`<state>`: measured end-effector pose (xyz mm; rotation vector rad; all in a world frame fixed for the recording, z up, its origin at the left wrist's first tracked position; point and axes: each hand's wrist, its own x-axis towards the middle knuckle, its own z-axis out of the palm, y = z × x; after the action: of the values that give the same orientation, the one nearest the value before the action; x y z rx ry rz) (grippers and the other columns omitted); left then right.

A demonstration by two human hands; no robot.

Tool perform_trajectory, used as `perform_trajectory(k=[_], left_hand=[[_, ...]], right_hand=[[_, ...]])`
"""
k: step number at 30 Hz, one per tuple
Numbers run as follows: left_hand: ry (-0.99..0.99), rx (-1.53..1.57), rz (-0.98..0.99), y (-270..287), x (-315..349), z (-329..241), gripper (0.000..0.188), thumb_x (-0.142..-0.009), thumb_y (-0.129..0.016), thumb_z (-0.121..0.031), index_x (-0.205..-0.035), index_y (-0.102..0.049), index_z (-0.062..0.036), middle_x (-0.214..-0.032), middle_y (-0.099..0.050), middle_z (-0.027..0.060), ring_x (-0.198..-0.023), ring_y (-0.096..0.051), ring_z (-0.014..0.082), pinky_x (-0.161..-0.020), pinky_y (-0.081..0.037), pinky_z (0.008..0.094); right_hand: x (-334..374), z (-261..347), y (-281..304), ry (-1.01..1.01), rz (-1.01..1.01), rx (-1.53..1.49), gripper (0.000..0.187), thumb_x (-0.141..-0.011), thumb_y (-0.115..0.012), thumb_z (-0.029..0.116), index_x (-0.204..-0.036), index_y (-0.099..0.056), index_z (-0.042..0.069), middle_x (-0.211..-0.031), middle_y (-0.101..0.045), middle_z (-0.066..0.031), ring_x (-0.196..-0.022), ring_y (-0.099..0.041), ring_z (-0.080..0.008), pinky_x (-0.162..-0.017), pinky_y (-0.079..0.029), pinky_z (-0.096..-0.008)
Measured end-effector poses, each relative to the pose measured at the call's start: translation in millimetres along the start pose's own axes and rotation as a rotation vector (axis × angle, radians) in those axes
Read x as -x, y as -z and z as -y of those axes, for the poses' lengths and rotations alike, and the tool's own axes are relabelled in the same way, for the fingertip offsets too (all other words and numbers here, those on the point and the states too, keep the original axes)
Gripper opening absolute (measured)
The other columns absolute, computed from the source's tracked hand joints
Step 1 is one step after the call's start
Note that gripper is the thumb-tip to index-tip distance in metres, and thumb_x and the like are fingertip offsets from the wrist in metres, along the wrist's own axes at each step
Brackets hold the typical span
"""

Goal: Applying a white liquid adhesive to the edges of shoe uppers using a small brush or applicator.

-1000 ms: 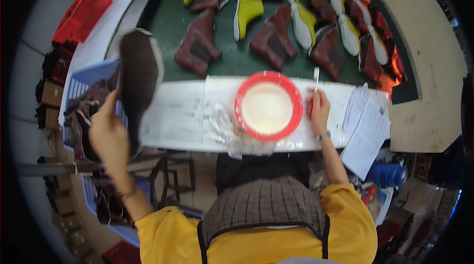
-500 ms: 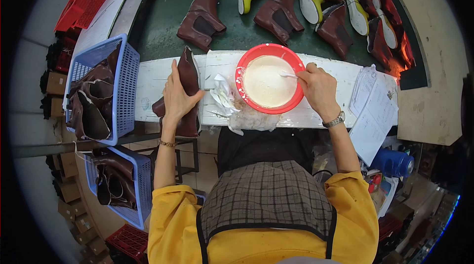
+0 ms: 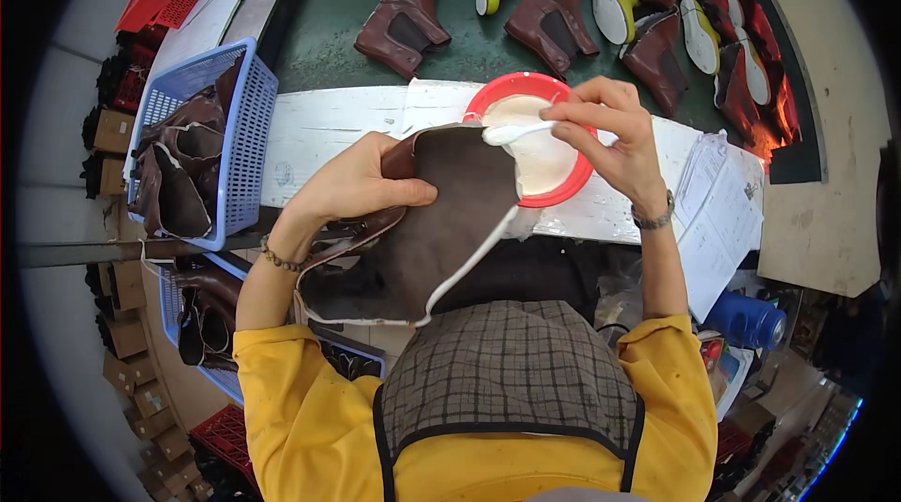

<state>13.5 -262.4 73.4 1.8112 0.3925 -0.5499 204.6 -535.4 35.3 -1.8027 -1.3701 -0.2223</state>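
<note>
My left hand [image 3: 357, 181] grips a dark brown leather boot upper [image 3: 441, 211], thumb on its dark inner side and fingers behind. The piece is tilted, and a white band runs along its lower right edge. In my right hand [image 3: 615, 131] is a small, thin-handled brush [image 3: 514, 133], its head thick with white paste. That head touches or hovers just over the upper's top right corner; I cannot tell which. Behind the corner stands a red bowl [image 3: 584, 181] of creamy white paste [image 3: 554, 169], partly hidden by the upper and my right hand.
Brown boot uppers [image 3: 404, 19] and yellow-green boot forms with pale soles [image 3: 614, 9] lie on the dark green surface [image 3: 319, 42]. A blue basket [image 3: 246, 145] of uppers stands left, another below it. Papers [image 3: 699, 211] and a blue jug [image 3: 746, 319] are right.
My left hand has lifted the upper off the white board and brought it right, in front of the bowl. The brush has come out of the paste to the upper's edge.
</note>
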Motion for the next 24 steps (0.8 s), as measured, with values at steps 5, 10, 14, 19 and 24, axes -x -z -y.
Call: perform_trajectory(k=[5,10,14,19,24], left_hand=[[-0.207,0.221,-0.206,-17,1,-4,0.02,-0.089,-0.076,-0.009,-0.103,-0.07,0.0039,-0.079,-0.069,0.0004,-0.061,-0.057,0.0052,-0.052,-0.043,0.0225],[-0.428,0.394,-0.516,-31,-4,-2,0.01,-0.093,-0.073,-0.007,-0.097,-0.071,0.002,-0.078,-0.068,-0.0007,-0.059,-0.054,0.0028,-0.051,-0.04,0.0219],[-0.468,0.409,-0.642,-24,-3,-4,0.011,-0.093,-0.074,-0.009,-0.092,-0.071,0.0011,-0.075,-0.066,-0.0019,-0.058,-0.054,0.0032,-0.051,-0.039,0.0219],[-0.511,0.148,-0.825,-4,-26,10,0.021,-0.092,-0.074,-0.01,-0.107,-0.071,0.0048,-0.085,-0.071,0.0002,-0.073,-0.062,0.0057,-0.065,-0.048,0.0232],[-0.557,-0.052,-0.886,24,-62,90,0.082,-0.088,-0.081,-0.017,-0.154,-0.036,0.0028,-0.137,-0.061,0.0174,-0.114,-0.064,0.0191,-0.099,-0.05,0.0321]], right_hand=[[14,-2,-5,-0.093,-0.117,0.023,0.018,-0.08,-0.083,0.016,-0.098,-0.08,0.014,-0.088,-0.066,0.0012,-0.084,-0.058,-0.0132,-0.085,-0.035,-0.0319],[32,16,-16,-0.163,-0.195,0.01,0.019,-0.079,-0.084,0.015,-0.098,-0.081,0.015,-0.088,-0.065,0.0027,-0.084,-0.058,-0.0119,-0.085,-0.034,-0.0315],[45,24,-24,-0.172,-0.159,-0.062,0.019,-0.079,-0.084,0.013,-0.098,-0.081,0.014,-0.087,-0.066,0.0018,-0.079,-0.058,-0.0122,-0.084,-0.035,-0.0306],[55,-2,-14,-0.476,-0.088,0.022,0.014,-0.085,-0.077,0.013,-0.098,-0.08,0.01,-0.089,-0.068,-0.0048,-0.076,-0.065,-0.0222,-0.061,-0.048,-0.0362],[64,-26,-29,-0.307,0.225,0.652,0.01,-0.084,-0.076,0.018,-0.092,-0.079,0.013,-0.088,-0.068,-0.0004,-0.081,-0.065,-0.0215,-0.068,-0.048,-0.0372]])
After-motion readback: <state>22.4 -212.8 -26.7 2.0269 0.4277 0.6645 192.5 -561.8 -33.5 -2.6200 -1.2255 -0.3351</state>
